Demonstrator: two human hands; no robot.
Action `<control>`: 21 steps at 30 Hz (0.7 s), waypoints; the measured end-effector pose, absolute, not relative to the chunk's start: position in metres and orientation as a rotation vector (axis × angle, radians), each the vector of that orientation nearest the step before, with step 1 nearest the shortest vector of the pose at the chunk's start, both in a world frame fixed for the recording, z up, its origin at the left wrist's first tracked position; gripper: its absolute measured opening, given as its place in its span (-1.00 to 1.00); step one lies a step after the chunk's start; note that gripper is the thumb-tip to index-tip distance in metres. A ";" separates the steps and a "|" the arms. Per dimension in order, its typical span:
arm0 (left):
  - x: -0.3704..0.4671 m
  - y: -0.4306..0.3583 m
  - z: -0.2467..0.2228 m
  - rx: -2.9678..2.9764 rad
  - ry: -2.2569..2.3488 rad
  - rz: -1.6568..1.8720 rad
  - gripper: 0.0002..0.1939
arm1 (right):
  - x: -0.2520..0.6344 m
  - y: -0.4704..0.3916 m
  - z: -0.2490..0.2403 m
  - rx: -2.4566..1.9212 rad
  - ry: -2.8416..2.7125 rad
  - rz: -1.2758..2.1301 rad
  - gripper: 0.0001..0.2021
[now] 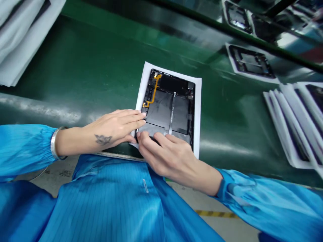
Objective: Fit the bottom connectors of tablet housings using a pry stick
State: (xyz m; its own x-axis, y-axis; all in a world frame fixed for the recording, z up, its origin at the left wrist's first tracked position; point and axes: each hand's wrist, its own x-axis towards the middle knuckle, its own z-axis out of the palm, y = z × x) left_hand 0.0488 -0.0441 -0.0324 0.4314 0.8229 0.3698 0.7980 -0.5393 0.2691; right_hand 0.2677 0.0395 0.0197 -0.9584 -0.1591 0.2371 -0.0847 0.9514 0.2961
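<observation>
An opened tablet (161,107) lies on a white sheet (198,116) at the front of the green bench. Its black inside is exposed, with an orange flex cable (154,89) along the left side and a pale strip (172,112) running down between dark grey panels. My left hand (118,126) is stretched out, its fingertips resting on the tablet's left edge. Curled over the lower left part is my right hand (166,151), with thumb and fingers closed near the tablet's bottom corner. Whatever those fingers hold, if anything, is hidden.
White wrapped sheets (22,43) stand at the far left. On the right, a row of white sheets (292,124) has dark devices between them. Another opened tablet (252,62) lies behind it on white. A dark rail (214,28) crosses the back of the bench.
</observation>
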 end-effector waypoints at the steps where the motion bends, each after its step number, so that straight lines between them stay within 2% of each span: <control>1: 0.049 -0.044 -0.032 2.607 1.479 0.719 -0.55 | 0.268 0.040 0.020 0.187 -2.848 -0.420 -0.80; 16: 0.050 -0.044 -0.033 2.632 1.477 0.713 -0.57 | 0.267 0.041 0.021 0.296 -2.844 -0.479 -0.86; 18: 0.050 -0.043 -0.032 2.655 1.488 0.702 -0.57 | 0.268 0.046 0.019 0.269 -2.880 -0.348 -0.86; 21: 0.050 -0.042 -0.032 2.659 1.499 0.697 -0.53 | 0.271 0.056 0.014 0.111 -2.947 0.073 -0.79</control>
